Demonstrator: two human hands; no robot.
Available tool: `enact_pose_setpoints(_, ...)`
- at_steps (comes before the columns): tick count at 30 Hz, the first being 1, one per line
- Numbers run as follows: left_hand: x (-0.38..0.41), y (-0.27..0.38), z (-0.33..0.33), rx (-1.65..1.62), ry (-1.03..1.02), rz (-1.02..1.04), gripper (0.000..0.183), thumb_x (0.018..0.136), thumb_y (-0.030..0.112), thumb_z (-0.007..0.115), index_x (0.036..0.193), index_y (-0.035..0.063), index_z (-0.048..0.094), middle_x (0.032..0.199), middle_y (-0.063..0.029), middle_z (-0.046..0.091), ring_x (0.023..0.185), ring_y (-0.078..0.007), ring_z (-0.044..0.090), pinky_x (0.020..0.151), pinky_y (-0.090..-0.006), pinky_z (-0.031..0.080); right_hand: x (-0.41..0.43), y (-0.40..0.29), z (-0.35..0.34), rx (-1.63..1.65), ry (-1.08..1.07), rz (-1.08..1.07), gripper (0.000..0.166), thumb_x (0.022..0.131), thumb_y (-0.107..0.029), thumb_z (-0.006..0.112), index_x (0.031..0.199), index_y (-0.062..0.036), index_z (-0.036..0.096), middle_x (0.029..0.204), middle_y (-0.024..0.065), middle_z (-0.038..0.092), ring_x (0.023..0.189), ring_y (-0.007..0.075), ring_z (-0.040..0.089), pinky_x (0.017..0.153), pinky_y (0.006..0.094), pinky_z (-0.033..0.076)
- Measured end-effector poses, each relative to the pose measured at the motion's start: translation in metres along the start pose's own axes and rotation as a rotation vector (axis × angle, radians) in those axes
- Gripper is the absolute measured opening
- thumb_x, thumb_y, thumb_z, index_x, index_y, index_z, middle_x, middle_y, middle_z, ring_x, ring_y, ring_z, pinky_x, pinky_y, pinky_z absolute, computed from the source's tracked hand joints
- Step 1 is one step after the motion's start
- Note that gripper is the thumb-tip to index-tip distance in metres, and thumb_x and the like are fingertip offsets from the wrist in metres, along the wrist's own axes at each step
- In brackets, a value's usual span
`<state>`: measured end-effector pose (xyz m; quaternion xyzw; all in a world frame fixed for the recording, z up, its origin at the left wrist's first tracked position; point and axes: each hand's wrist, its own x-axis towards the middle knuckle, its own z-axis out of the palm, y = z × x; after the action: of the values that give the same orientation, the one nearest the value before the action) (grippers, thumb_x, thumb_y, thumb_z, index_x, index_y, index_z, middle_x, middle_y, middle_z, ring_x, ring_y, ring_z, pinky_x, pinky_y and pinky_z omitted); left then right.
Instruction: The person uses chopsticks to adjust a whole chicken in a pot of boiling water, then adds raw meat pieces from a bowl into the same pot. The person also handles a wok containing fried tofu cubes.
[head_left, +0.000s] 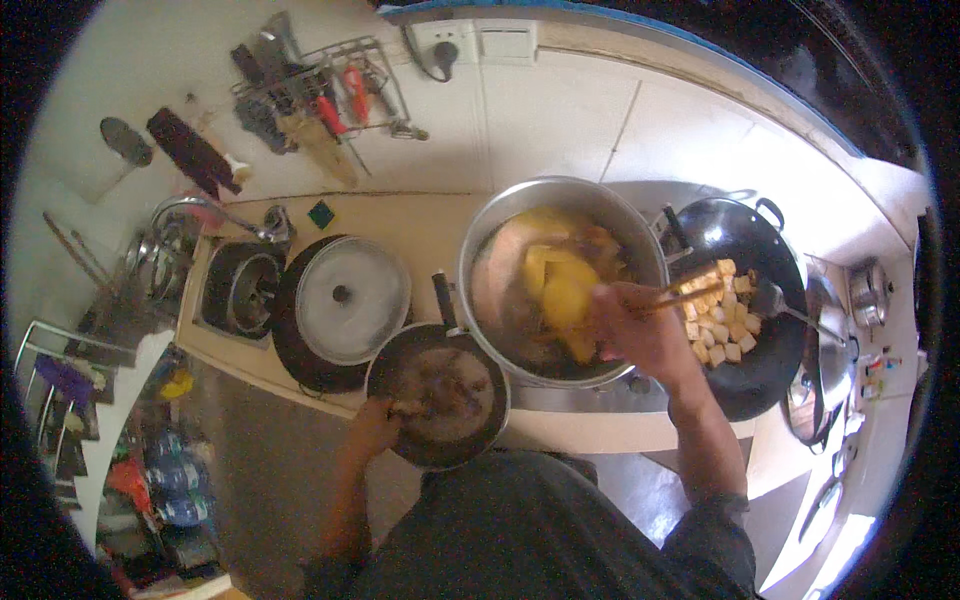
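My left hand (377, 426) grips the near left side of a dark round pan (427, 448), held in front of the counter edge. Pale liquid and brown pieces lie in the pan. Over the right side of a large steel pot (487, 225), my right hand (637, 326) holds wooden chopsticks (679, 289), which point toward the wok. Yellow food (566, 281), blurred, is in the pot beside my right fingers; whether they touch it I cannot tell. A larger pinkish piece (504, 259) lies along the pot's left wall.
Right of the pot, a black wok (739, 394) holds pale cubes (720, 322) and a metal spatula (791, 311). To the left are a lidded dark pan (289, 349) and a sink (217, 296) with a faucet (214, 206). A wire utensil rack (375, 56) hangs above.
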<state>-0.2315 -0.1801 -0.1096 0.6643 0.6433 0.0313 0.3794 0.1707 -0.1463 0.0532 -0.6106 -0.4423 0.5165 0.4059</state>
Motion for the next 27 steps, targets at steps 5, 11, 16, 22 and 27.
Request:
enact_pose_setpoints(5, -0.015, 0.053, -0.047, 0.064, -0.054, -0.084, 0.026, 0.082, 0.02, 0.06, 0.103, 0.0074, 0.067, 0.1, -0.0211, 0.064, 0.092, -0.0381, 0.062, 0.08, -0.045, 0.049, -0.005, 0.003, -0.012, -0.109, 0.043, -0.012, 0.034, 0.097, -0.033, 0.054, 0.086, -0.0012, 0.061, 0.063, 0.0019, 0.057, 0.05, 0.0088, 0.054, 0.043, 0.0232, 0.044)
enact_pose_setpoints(11, -0.036, 0.122, -0.111, 0.096, -0.092, 0.175, 0.022, 0.082, 0.01, 0.059, 0.102, 0.0068, 0.067, 0.093, -0.0183, 0.063, 0.093, -0.0333, 0.061, 0.081, -0.0407, 0.048, -0.033, -0.016, -0.066, -0.045, 0.344, -0.108, 0.034, 0.095, -0.033, 0.057, 0.087, -0.0004, 0.063, 0.064, 0.0041, 0.061, 0.048, 0.0088, 0.056, 0.038, 0.023, 0.044)
enact_pose_setpoints(16, -0.016, 0.229, -0.136, 0.141, -0.172, 0.466, 0.02, 0.083, 0.007, 0.057, 0.1, 0.003, 0.065, 0.084, -0.0174, 0.063, 0.081, -0.0302, 0.063, 0.075, -0.0395, 0.05, -0.057, -0.02, -0.097, -0.181, 0.481, -0.043, 0.035, 0.093, -0.034, 0.06, 0.086, 0.0001, 0.064, 0.066, 0.0055, 0.063, 0.049, 0.0087, 0.057, 0.039, 0.0227, 0.047)
enact_pose_setpoints(22, 0.093, 0.323, -0.018, 0.293, -0.627, 0.608, 0.03, 0.087, 0.018, 0.045, 0.094, 0.005, 0.071, 0.079, -0.0177, 0.069, 0.058, -0.0262, 0.067, 0.059, -0.038, 0.054, -0.074, -0.035, -0.09, -0.172, 0.585, -0.144, 0.036, 0.094, -0.032, 0.059, 0.083, 0.0011, 0.065, 0.066, 0.0054, 0.063, 0.052, 0.0091, 0.059, 0.04, 0.0223, 0.047)
enact_pose_setpoints(27, 0.106, 0.365, 0.057, 0.412, -0.608, 0.369, 0.031, 0.083, 0.018, 0.046, 0.081, -0.004, 0.067, 0.071, -0.0191, 0.067, 0.047, -0.0254, 0.063, 0.05, -0.039, 0.053, -0.076, -0.033, -0.087, -0.247, 0.55, -0.113, 0.034, 0.094, -0.03, 0.059, 0.078, -0.0002, 0.064, 0.065, 0.0048, 0.063, 0.05, 0.0078, 0.056, 0.04, 0.0224, 0.045)
